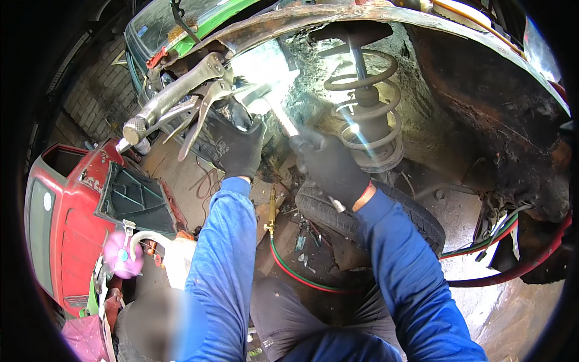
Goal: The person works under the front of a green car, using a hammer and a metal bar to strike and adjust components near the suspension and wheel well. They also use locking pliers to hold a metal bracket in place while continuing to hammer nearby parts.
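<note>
My right hand (335,166), in a black glove, is closed around the handle of a hammer (282,117). Its head is up in the bright glare at the wheel arch's inner panel. To its left, my left hand (234,148), also black-gloved, has its fingers curled beside the lever of large locking pliers (208,111). What those fingers hold is hidden. The pliers' thick handle (172,99) with a knurled end points down and left, and their jaws meet the panel edge. Right of the hammer stands a coil spring on a strut (365,111).
Below my hands lies a tyre (398,208). A brass torch fitting (272,211) with red and green hoses (289,274) runs across the debris-strewn floor. A rusty fender edge (338,12) arches overhead. At left are a red vehicle body part (66,223) and a pink disc (123,256).
</note>
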{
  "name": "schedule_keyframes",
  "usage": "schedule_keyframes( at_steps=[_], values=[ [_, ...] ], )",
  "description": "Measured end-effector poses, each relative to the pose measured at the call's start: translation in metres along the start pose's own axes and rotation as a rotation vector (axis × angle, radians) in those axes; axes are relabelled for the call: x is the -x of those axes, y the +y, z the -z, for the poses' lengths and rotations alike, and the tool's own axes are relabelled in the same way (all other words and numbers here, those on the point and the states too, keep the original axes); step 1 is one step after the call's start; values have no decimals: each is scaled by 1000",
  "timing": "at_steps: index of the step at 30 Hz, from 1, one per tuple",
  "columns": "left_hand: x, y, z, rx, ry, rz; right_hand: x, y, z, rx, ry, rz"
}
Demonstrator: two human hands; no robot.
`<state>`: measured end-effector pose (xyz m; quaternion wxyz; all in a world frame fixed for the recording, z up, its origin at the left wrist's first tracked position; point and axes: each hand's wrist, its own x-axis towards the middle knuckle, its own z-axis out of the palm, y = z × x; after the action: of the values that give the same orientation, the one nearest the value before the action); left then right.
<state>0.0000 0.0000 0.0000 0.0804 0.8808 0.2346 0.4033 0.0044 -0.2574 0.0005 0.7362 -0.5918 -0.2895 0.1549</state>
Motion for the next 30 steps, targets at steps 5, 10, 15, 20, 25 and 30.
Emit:
schedule_keyframes(
  at_steps=[5, 10, 15, 20, 25, 30],
  values=[
    [17, 21, 9, 16, 67, -64, 9, -4, 16, -166, 131, -121],
    [21, 24, 16, 90, 41, -67, 8, -6, 5, -84, 72, -139],
    [20, 12, 14, 79, 127, -217, 12, -10, 13, -183, 72, -155],
    [12, 6, -5, 44, 226, -202, 3, 4, 3, -286, 108, -74],
    [14, -2, -14, -24, 310, -264, 4, 9, -4, -156, 89, -135],
    [17, -8, -15, -15, 234, -215, 1, 8, -1, -230, 71, -82]
  ],
)
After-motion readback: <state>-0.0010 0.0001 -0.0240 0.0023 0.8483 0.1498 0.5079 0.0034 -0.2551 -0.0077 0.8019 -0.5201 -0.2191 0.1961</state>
